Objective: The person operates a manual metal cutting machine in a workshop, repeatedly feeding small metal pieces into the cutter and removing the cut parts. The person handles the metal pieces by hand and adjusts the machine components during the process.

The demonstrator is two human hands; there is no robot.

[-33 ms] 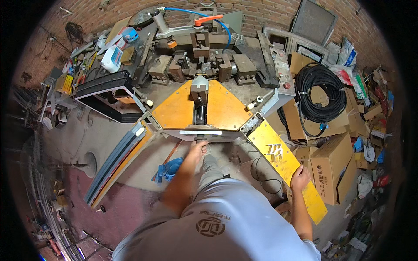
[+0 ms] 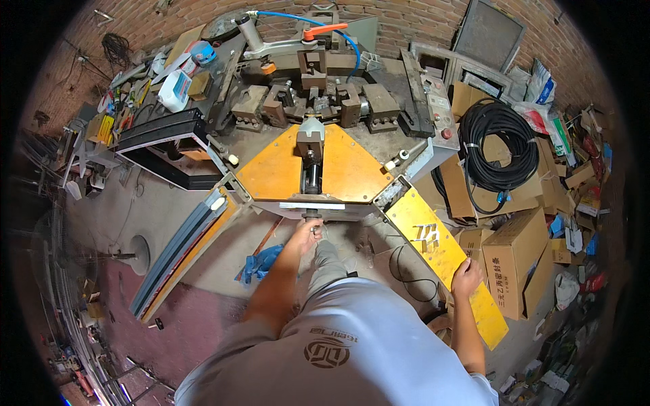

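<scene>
At the front of a bench machine, my left hand point(image 2: 306, 236) is closed around a handle at the end of a dark metal shaft point(image 2: 312, 214). This shaft comes out below the orange table plate point(image 2: 271, 169). My right hand point(image 2: 468, 278) grips the yellow support arm point(image 2: 425, 238) that slants from the table toward the lower right, fingers hooked over its edge. Above the plate stands a metal clamp block point(image 2: 311, 141) on a slide. Several steel jaw blocks point(image 2: 380, 107) sit behind it, under an orange lever point(image 2: 323, 31).
A left support arm point(image 2: 183, 254) carries long grey profiles. A black frame point(image 2: 166, 152) leans on the machine's left. At the right are a coiled black hose point(image 2: 500, 154) and cardboard boxes point(image 2: 518, 264). A blue plastic bag point(image 2: 263, 264) lies on the floor.
My left forearm has shifted slightly to the left, with the hand still at the handle. My right hand has kept its place on the yellow arm.
</scene>
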